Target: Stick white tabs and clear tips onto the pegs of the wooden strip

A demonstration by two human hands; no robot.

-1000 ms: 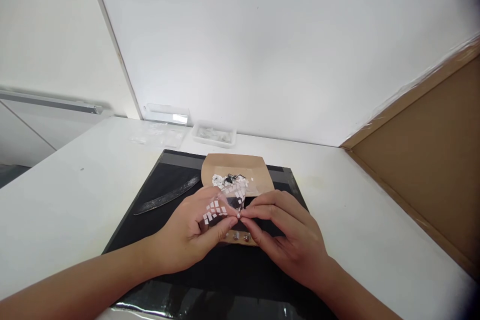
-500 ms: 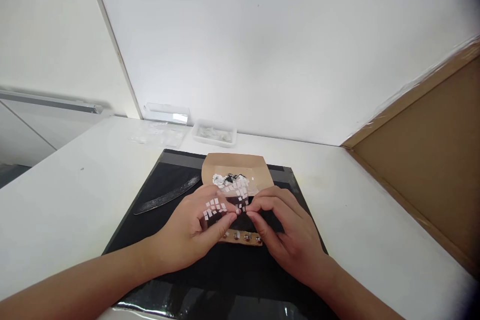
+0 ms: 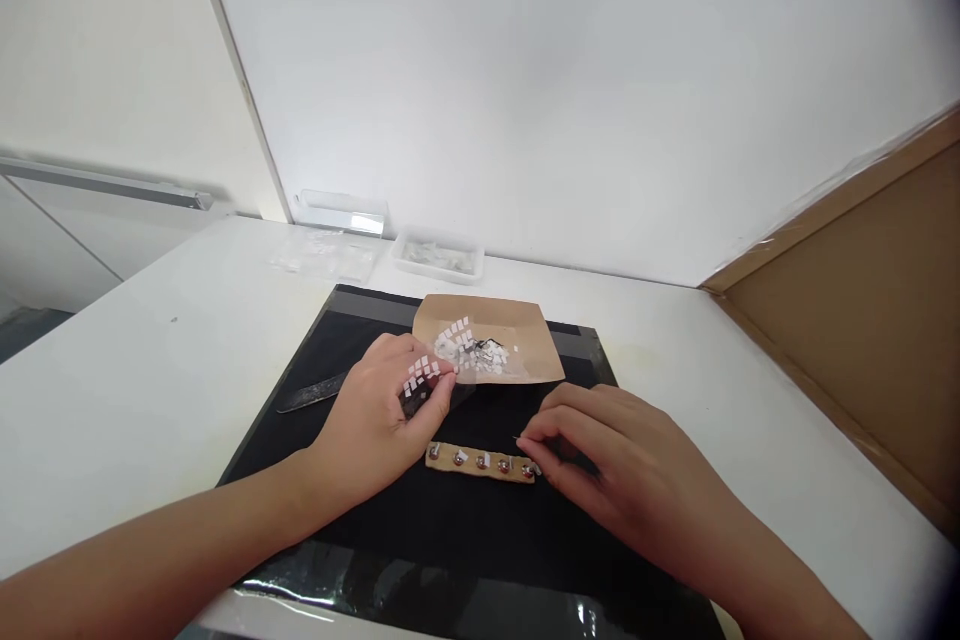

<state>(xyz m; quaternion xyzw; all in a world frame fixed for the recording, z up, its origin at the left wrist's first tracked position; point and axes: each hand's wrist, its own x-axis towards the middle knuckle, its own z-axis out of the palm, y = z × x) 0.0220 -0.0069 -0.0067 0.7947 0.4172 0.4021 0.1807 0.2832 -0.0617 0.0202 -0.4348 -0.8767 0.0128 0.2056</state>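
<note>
My left hand (image 3: 401, 390) pinches a clear sheet (image 3: 466, 372) bearing rows of small white square stickers, between thumb and forefinger. My right hand (image 3: 592, 445) is closed in a pinch, with a tiny white sticker (image 3: 516, 437) just showing at its fingertips. Between the hands, on the black mat, lies a tan strip (image 3: 469, 469) with a row of shiny round metal studs (image 3: 481, 461). Small whitish pieces sit at several of the studs. My right fingertips hover just above the strip's right end.
Behind the sheet, a brown paper tray (image 3: 517, 315) holds a heap of white bits and dark threads. A dark curved strip (image 3: 311, 394) lies left on the black mat (image 3: 442, 540). Clear bags (image 3: 322, 255) and a clear plastic box (image 3: 480, 265) stand along the back wall.
My right hand has moved away from the sheet, right and toward me, with a tiny white piece. The left hand has shifted slightly away with the sheet, uncovering the studded strip.
</note>
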